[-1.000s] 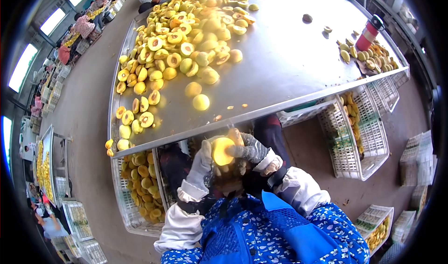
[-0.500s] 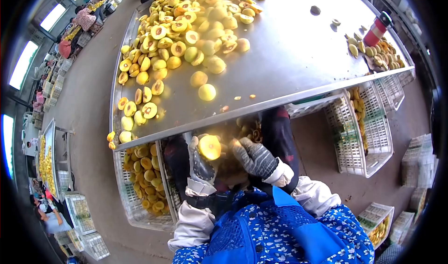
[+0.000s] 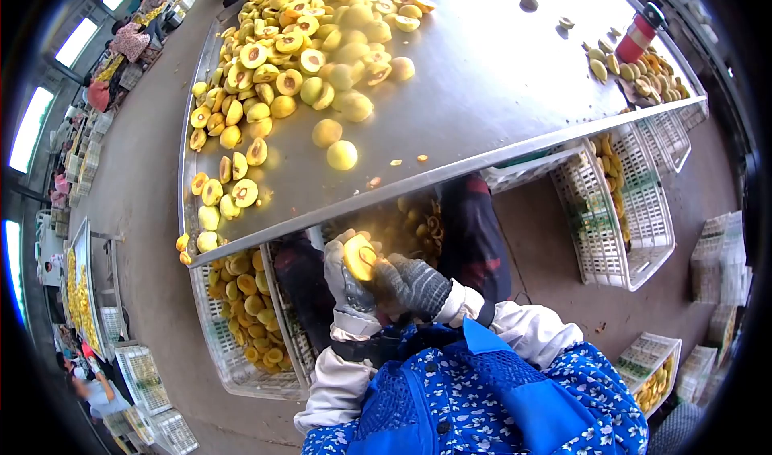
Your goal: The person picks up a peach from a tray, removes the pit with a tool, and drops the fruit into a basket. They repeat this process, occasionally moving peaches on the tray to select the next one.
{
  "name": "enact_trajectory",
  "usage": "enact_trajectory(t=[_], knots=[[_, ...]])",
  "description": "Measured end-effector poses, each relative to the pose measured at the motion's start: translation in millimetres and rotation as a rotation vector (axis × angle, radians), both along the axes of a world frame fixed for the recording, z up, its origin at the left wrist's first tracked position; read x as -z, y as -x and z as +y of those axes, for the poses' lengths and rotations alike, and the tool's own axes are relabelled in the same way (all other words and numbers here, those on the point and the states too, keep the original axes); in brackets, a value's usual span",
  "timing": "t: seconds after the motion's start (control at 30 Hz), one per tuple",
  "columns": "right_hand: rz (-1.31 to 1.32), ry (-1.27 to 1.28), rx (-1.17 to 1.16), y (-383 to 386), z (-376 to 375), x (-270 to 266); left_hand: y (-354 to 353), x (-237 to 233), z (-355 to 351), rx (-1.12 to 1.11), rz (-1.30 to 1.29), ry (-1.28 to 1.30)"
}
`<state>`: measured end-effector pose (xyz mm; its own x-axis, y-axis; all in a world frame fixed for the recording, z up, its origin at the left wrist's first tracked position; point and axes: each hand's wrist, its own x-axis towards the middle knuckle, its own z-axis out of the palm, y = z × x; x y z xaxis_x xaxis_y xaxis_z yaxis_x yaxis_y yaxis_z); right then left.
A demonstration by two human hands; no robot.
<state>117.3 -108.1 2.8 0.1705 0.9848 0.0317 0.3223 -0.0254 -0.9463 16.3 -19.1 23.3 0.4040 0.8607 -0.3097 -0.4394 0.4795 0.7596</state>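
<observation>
My left hand (image 3: 347, 282), in a grey and white glove, is closed around a halved yellow fruit (image 3: 359, 257), its cut face turned up and a brownish centre showing. My right hand (image 3: 414, 284), gloved in grey, has its fingers bent together at the fruit's right edge; whether it pinches anything small is hidden. Both hands are below the front edge of the metal table (image 3: 474, 117). On the table's left part lies a large heap of halved yellow fruit (image 3: 289, 81).
A red bottle (image 3: 639, 33) stands among greenish fruit (image 3: 655, 81) at the back right. Below the table are a crate of fruit halves (image 3: 245, 310) on the left and white crates (image 3: 615, 214) on the right. Several people work far left.
My right hand has moved left and now meets the fruit in my left hand. The fruit has tilted. The whole view has shifted slightly, with the table appearing further left and up.
</observation>
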Motion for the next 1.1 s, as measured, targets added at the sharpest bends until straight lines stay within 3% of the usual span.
enact_trajectory(t=[0.1, 0.3, 0.7, 0.8, 0.9, 1.0, 1.1], knots=[[0.065, -0.023, -0.108, -5.1, -2.7, 2.9, -3.9, 3.3, -4.9, -0.039, 0.063, -0.120], [0.034, -0.055, -0.073, -6.8, 1.3, -6.0, -10.5, -1.6, -10.8, -0.079, 0.059, -0.186], [0.477, 0.166, -0.025, -11.5, 4.2, -45.7, -16.6, -18.2, -4.3, -0.045, 0.097, -0.279], [0.248, -0.122, -0.070, -7.8, 4.3, -28.5, -17.1, -18.4, -3.9, -0.069, 0.156, -0.358], [0.178, -0.108, -0.064, -10.1, 4.4, -27.0, -19.0, -22.7, -4.7, -0.108, 0.188, -0.405], [0.317, -0.054, -0.078, -13.1, 4.8, -36.5, -21.0, -27.1, -5.6, -0.111, 0.194, -0.433], [0.546, 0.161, -0.080, -18.0, 1.9, -59.3, -21.8, -38.1, -4.8, -0.049, 0.160, -0.408]])
